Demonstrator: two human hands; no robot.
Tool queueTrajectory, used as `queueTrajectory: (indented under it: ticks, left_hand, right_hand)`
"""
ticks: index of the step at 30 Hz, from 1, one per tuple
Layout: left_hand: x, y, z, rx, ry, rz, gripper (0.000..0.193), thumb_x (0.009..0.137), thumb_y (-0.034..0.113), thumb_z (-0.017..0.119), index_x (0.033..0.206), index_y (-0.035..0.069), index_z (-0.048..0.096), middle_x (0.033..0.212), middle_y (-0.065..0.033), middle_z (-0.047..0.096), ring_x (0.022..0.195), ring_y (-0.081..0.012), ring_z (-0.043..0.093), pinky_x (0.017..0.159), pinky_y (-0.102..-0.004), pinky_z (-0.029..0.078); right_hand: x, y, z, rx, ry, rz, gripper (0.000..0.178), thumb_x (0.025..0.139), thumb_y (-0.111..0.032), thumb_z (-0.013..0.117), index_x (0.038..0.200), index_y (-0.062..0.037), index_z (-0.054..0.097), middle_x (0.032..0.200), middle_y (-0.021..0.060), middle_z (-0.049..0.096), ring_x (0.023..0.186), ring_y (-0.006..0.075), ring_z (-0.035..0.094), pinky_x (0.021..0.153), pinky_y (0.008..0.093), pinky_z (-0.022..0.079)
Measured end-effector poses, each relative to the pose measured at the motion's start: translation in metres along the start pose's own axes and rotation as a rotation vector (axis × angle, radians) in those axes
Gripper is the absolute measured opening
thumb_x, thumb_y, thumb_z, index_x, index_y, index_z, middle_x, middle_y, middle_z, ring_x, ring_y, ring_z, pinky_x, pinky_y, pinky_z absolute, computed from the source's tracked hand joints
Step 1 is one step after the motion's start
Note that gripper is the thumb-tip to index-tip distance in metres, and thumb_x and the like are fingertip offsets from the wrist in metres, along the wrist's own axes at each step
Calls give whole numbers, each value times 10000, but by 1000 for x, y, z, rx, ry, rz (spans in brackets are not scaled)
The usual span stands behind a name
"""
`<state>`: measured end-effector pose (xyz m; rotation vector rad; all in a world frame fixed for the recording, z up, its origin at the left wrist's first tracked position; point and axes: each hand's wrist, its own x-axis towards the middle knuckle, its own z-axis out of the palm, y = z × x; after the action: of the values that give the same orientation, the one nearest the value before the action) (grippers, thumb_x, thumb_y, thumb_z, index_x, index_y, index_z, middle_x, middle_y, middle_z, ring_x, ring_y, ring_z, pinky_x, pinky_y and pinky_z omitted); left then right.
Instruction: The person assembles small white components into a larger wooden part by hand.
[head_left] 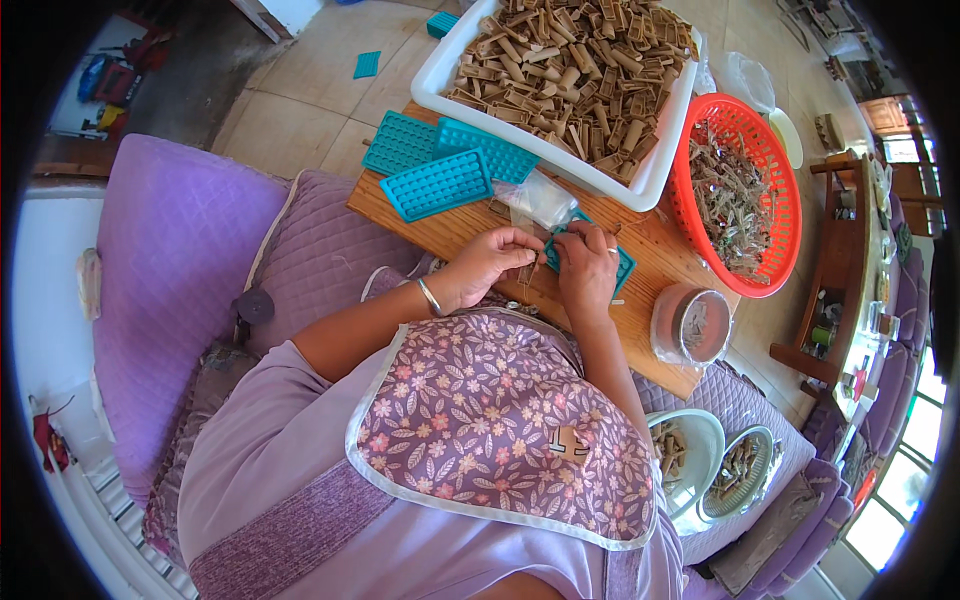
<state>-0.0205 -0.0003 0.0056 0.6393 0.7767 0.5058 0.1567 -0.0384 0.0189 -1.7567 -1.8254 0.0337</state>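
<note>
The left hand [484, 266] and right hand [588, 274] are held with fingertips drawn inward; what is pinched cannot be told. The tray [625, 268], partly covered by the right hand on the surface [655, 245], could be knocked askew if that hand were jerked.

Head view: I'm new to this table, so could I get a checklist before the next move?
1. Left hand at the table: ok, fingertips close to the right hand.
2. Teal tray beneath right hand: ok, partly covered.
3. Grip on a small piece: cannot tell, too fine.
4. White tub filled: ok, heaped with brown pieces.
5. Floor clear of trays: not ok, a loose teal one lies there.
</note>
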Motion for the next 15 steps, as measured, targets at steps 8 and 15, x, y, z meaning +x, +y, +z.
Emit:
queueTrajectory:
  ticks: [8,15]
  left_hand:
    - [0,1,0,60,-33,-17,212,899,107,632,1106,62,619,977,10,640,832,-33,556,734,-196,459]
    - [-6,1,3,75,-86,26,225,891,91,636,1108,37,616,976,-3,628,842,-55,567,733,-210,482]
  right_hand:
    - [-1,-14,-14,474,-15,177,133,681,-56,741,789,-67,664,961,73,625,923,257,569,818,366,427]
    - [-9,-11,-22,517,-144,144,150,681,-26,753,807,-51,674,986,87,623,953,240,575,834,341,446]
